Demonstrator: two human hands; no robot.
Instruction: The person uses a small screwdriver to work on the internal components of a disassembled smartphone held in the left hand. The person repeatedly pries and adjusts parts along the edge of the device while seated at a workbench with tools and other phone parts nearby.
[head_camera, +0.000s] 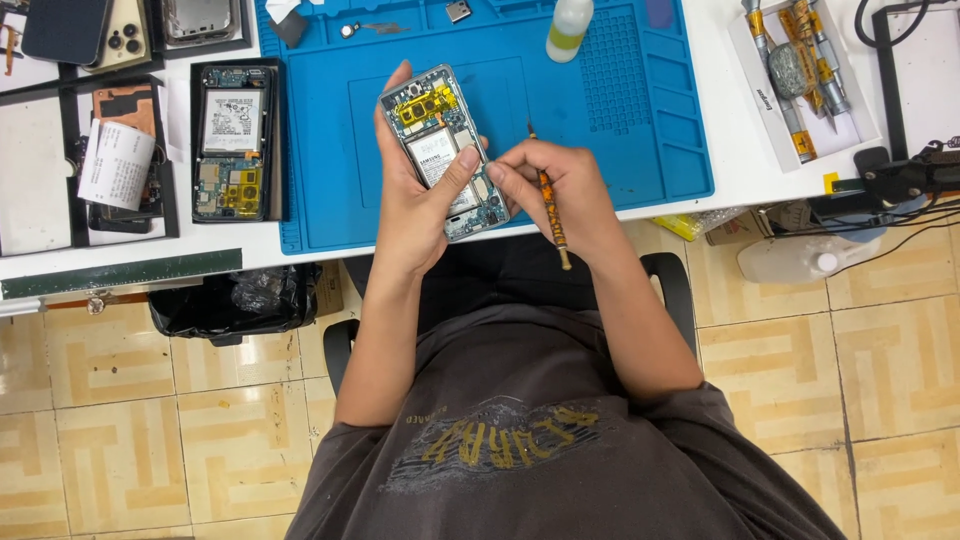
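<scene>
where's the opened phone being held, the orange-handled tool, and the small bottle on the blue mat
opened phone (440, 150), head view, on its exposed battery, held in the left hand (420, 215)
orange-handled tool (548, 210), head view, mid handle, in the right hand (560, 195)
small bottle (570, 25), head view, on its body
blue mat (640, 120), head view, bare part

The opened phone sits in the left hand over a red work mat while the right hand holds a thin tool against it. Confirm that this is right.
The colour is wrong. The work mat is blue, not red, as the head view shows. The rest stands: the left hand holds the opened phone over it, and the right hand holds a thin tool against it.
</scene>
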